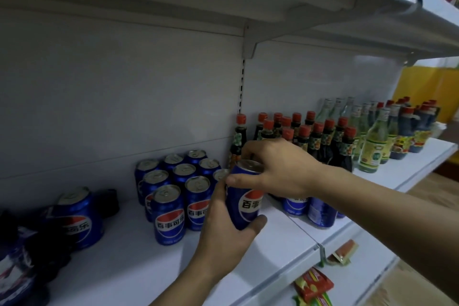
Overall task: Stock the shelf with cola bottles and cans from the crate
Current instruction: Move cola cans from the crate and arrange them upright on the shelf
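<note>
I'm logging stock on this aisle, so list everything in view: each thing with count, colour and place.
held cola can: one, blue with red-white logo, above the shelf beside the block
cola can block: about ten, blue, upright on the shelf
lone cola can: one, blue, far left
cans behind the right arm: at least two, blue, partly hidden
dark sauce bottles: many, red caps, back right
clear bottles: several, greenish, further right
dark blurred items: count unclear, left edge
shelf: white
snack packets: red-yellow, lower shelf
left hand: grips the can's body
right hand: pinches the can's rim
</note>
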